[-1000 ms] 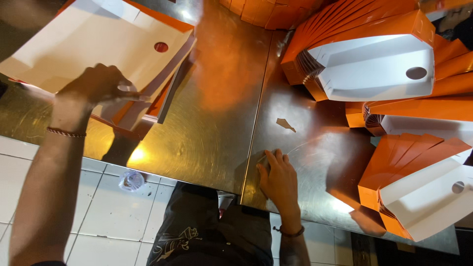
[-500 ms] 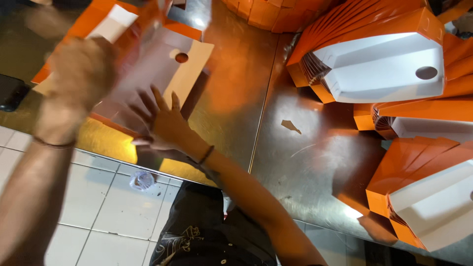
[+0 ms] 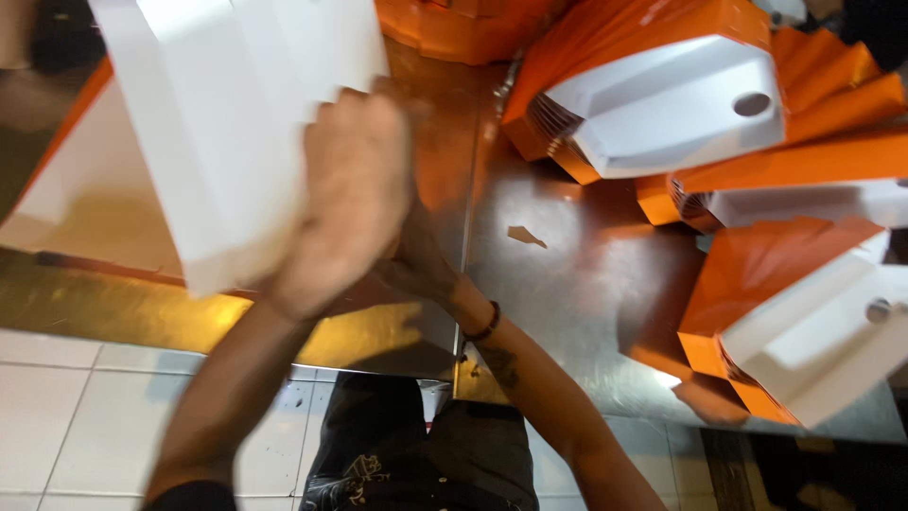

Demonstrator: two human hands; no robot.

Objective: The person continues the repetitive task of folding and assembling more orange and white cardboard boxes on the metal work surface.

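Note:
A white and orange flat cardboard box blank (image 3: pixel 227 114) is lifted off the steel table (image 3: pixel 586 312) and tilted toward the camera. My left hand (image 3: pixel 350 199) grips its right edge, blurred by motion. My right hand (image 3: pixel 416 265) reaches across under the left hand and touches the blank's lower edge; its fingers are mostly hidden. A dark bead bracelet sits on the right wrist. More flat blanks (image 3: pixel 85 208) lie under the lifted one at the left.
Fanned stacks of folded orange and white boxes (image 3: pixel 662 104) fill the table's right side, with another stack (image 3: pixel 804 322) at the lower right. A small orange scrap (image 3: pixel 526 235) lies mid-table. White floor tiles (image 3: pixel 76 416) show below the table edge.
My left hand has raised the top blank from the pile toward the camera. My right hand left the table's front edge and crossed left to meet the blank.

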